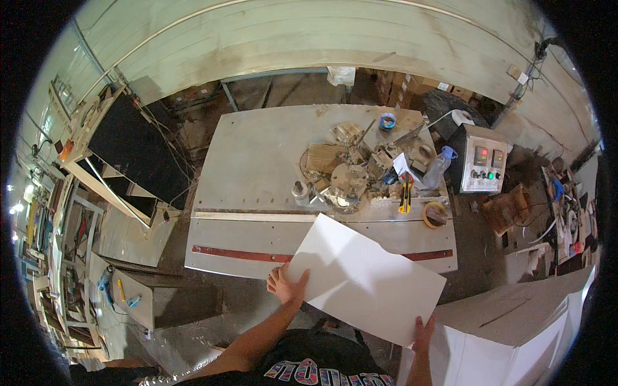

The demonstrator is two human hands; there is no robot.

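Observation:
A flat white panel (pixel 367 276) with one notched, curved edge is held tilted over the front of a machine table (pixel 248 167). My left hand (pixel 288 284) grips its left edge, thumb on top and fingers at the side. At the lower right corner my right hand (pixel 422 333) holds the same panel, its fingers partly hidden beneath. The panel covers part of the red strip (pixel 241 253) along the table's front. Beyond it stands a dusty machine assembly (pixel 347 177) with metal parts.
On the table are a yellow utility knife (pixel 405 194), a tape roll (pixel 434 214), a plastic bottle (pixel 439 168) and a small white bottle (pixel 300 192). A control box (pixel 479 159) stands right. White panels (pixel 515 315) lie lower right; a drill (pixel 106 283) rests on a left-hand surface.

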